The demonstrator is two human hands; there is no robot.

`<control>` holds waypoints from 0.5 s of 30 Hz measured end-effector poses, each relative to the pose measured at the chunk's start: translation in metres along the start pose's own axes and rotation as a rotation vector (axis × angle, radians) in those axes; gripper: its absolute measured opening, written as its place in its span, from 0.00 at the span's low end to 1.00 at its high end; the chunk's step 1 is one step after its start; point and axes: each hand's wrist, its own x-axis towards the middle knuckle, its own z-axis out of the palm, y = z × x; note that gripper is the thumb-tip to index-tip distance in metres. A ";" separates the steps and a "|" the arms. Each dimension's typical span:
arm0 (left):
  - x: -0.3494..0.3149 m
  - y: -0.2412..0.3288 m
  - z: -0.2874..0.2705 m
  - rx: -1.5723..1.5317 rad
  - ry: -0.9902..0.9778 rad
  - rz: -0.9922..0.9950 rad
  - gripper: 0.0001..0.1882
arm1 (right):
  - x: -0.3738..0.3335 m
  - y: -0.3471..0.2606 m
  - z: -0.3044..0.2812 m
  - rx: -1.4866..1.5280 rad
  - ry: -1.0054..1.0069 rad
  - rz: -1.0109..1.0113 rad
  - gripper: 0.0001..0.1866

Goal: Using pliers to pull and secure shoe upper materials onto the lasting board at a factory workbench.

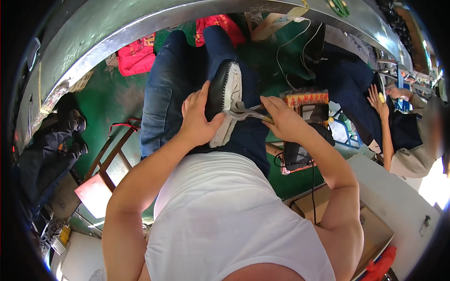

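In the head view, a black shoe with a pale, rough-edged sole is held upright on the lap, resting on dark blue jeans; its upper looks smooth, like leather, while the rim of the sole shows a toothed or stitched border. The left hand is wrapped around the left side of the shoe, fingers curled and pressed against the upper, thumb lying on the sole. The right hand is closed around the handles of metal pliers; the grey jaws of the pliers touch the edge of the sole near its middle; whether something is pinched between them cannot be told.

The handles of the pliers are mostly hidden inside the right hand; the heel end of the shoe is covered by the left wrist; the lower part of the picture is filled by a white sleeveless shirt.

Around, a green floor is seen, with red cloth near a curved grey metal edge; a wooden stool stands at the left; a black device with a cable lies just beside the right forearm; another person's hand is raised at the right, well apart.
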 end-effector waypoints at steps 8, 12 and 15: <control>-0.007 -0.026 0.017 -0.190 0.116 0.097 0.46 | 0.044 -0.023 -0.028 0.155 -0.064 0.117 0.26; -0.007 -0.026 0.015 -0.201 0.122 0.087 0.46 | 0.044 -0.034 -0.054 0.338 -0.554 0.413 0.20; -0.007 -0.024 0.014 -0.159 0.133 0.139 0.45 | 0.040 -0.022 -0.032 0.432 -0.436 0.319 0.16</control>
